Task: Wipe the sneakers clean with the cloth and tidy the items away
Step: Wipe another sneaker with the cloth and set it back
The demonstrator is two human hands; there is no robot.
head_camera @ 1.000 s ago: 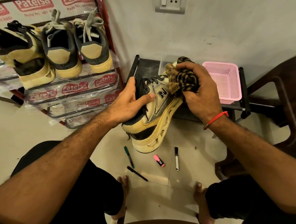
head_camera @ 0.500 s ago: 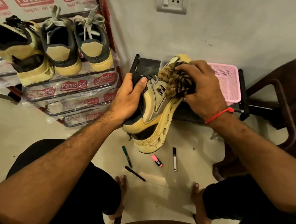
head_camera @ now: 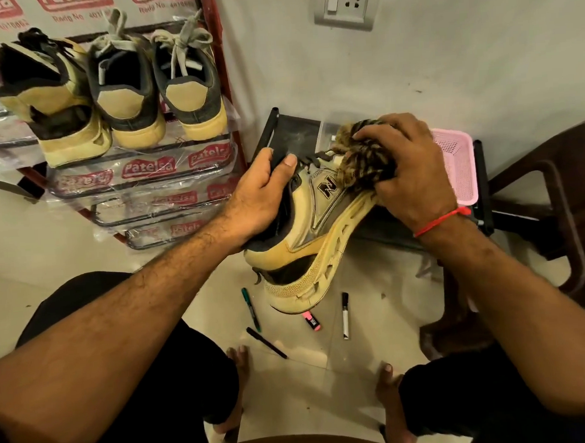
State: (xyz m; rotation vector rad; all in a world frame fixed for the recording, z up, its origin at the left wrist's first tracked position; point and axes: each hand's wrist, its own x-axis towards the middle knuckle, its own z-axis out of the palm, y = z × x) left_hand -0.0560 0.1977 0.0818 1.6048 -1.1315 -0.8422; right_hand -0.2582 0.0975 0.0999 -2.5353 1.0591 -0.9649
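A tan sneaker (head_camera: 310, 234) with an N logo is held in the air, heel towards me, sole facing right. My left hand (head_camera: 258, 196) grips its collar, thumb over the tongue. My right hand (head_camera: 408, 169) grips a bunched brown striped cloth (head_camera: 359, 162) and presses it against the sneaker's side near the toe. The toe is hidden behind the cloth and hand. Three other sneakers stand on the top shelf of a red rack (head_camera: 145, 182): a matching tan one (head_camera: 54, 109) and a dark grey pair (head_camera: 156, 89).
Pens and markers lie on the tiled floor below the shoe: a green pen (head_camera: 251, 309), a black pen (head_camera: 266, 342), a pink highlighter (head_camera: 311, 321), a white marker (head_camera: 345, 315). A pink basket (head_camera: 459, 166) sits on a low black stand (head_camera: 295, 128). A brown chair (head_camera: 557, 205) stands right.
My right hand has rubbed the cloth along the sneaker's side near the toe. My left thumb has shifted up over the tongue. The shoe has tipped slightly.
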